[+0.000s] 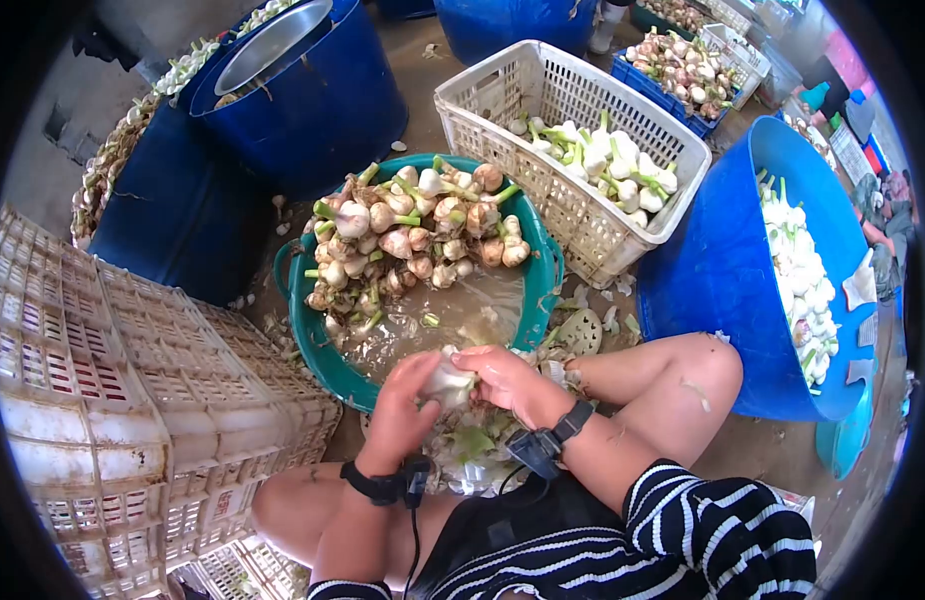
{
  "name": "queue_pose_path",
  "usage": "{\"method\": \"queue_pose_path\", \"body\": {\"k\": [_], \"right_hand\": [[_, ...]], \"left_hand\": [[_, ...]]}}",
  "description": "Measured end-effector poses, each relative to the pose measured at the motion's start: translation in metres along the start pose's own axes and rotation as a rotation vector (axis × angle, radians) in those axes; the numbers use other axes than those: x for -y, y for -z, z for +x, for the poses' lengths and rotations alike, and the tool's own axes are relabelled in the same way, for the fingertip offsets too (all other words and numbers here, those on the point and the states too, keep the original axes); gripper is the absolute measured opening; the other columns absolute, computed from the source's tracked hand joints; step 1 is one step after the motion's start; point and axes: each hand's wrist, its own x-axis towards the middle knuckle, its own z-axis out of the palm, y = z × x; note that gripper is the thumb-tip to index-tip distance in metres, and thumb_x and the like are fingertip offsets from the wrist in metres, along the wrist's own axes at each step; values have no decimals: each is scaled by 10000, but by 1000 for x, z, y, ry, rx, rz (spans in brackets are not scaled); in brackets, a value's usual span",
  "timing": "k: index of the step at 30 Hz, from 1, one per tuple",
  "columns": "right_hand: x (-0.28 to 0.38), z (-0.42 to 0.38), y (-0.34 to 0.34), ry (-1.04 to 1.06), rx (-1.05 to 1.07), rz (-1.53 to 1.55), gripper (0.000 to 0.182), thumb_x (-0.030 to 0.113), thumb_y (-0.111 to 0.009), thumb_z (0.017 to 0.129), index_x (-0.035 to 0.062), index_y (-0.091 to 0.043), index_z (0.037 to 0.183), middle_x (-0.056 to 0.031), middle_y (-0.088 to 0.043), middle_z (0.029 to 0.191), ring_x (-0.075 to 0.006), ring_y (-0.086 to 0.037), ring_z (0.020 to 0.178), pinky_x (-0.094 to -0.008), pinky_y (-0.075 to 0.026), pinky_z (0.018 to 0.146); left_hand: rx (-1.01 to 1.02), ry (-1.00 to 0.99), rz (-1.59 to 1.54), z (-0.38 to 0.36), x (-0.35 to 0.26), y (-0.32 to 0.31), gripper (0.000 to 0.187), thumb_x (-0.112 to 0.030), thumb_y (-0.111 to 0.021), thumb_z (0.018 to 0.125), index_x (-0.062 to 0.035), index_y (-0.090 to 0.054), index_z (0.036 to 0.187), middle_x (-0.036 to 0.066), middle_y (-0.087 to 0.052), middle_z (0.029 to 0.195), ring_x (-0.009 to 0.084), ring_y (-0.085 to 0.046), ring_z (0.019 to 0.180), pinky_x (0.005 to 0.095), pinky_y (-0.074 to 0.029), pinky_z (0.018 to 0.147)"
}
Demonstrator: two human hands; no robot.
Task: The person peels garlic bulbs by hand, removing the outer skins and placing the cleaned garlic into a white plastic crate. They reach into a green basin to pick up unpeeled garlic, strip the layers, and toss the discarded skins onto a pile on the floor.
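Between my two hands is a whitish garlic bulb [448,380], held just over the near rim of a green tub [312,345]. My left hand [406,398] wraps it from the left, with the fingers curled. From the right, my right hand [502,382] presses its fingers and thumb against the bulb, hiding part of it. Muddy-looking water [422,335] fills the near part of the tub. Beyond it, garlic bulbs with brownish skins and cut green stems [412,225] are heaped high. Loose peelings [470,442] lie below my hands.
White plastic crates [132,400] stand close on my left. A cream crate [582,225] of cleaned garlic is beyond the tub. On my right, a blue barrel [702,260] holds more white bulbs. More blue barrels [312,110] stand at the back left. A sandal [579,333] is beside the tub.
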Motion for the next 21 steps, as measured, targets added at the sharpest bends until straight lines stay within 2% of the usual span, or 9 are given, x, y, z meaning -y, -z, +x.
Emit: {"method": "queue_pose_path", "body": {"k": [2,4,6,10,12,14,16,18,21], "right_hand": [[3,-3,-5,55,48,45,199,207,-484,907,63,-586,998,-22,-620,845,-81,-555,677,-240,-427,549],[5,-13,-17,108,101,82,205,210,-480,912,59,-577,1012,-23,-618,869,-85,-556,687,-251,-442,577],[8,-28,-36,346,113,140,212,199,-473,919,53,-561,1045,-22,-616,910,-106,-569,765,-249,-455,670],[1,-62,-27,748,270,-752,232,174,-489,913,22,-581,1062,-20,-616,971,-129,-559,947,-250,-426,844],[8,-74,-20,768,237,-687,219,164,-502,904,8,-611,1013,-51,-625,979,-146,-569,939,-271,-422,869],[18,-78,-11,498,219,-393,220,170,-502,901,13,-617,1002,-78,-637,967,-165,-593,906,-287,-444,845],[14,-75,-20,454,159,-670,239,192,-534,878,15,-612,1019,-74,-645,925,-173,-614,847,-298,-475,772],[13,-70,-22,508,43,-1769,281,204,-591,833,3,-598,1029,-58,-646,909,-142,-606,810,-283,-480,700],[29,-48,-36,786,-129,-1090,273,194,-626,785,22,-606,996,-83,-609,787,-189,-584,725,-288,-469,679]], "left_hand": [[-48,-372,489,-1,8,-1,456,92,-563,619,-5,-589,1064,166,-584,1059,284,-561,967,338,-428,888],[-75,-362,447,-2,18,-6,341,88,-561,685,11,-604,1014,129,-606,1046,256,-579,957,322,-451,861],[-350,303,-460,0,18,-11,247,47,-551,772,-1,-612,1007,74,-622,1036,201,-594,917,296,-486,788],[-589,572,-1306,-3,52,12,139,-165,-569,872,-70,-571,974,11,-614,884,96,-572,752,214,-475,604],[-593,611,-1274,-7,46,17,118,-209,-527,897,-107,-580,927,-6,-615,863,102,-582,755,211,-475,621],[-514,464,-1187,-8,41,13,107,-198,-529,895,-108,-579,925,-4,-611,869,106,-584,763,211,-473,619],[-531,433,-1063,-4,33,7,110,-151,-553,878,-86,-583,961,13,-609,898,112,-581,784,224,-479,653],[-474,285,-596,-1,22,2,191,-87,-589,843,-16,-571,1019,32,-606,889,124,-581,838,250,-469,763],[-326,101,-497,-1,16,3,205,-27,-604,799,-1,-604,1003,82,-532,1079,163,-524,1004,280,-441,847]]}}
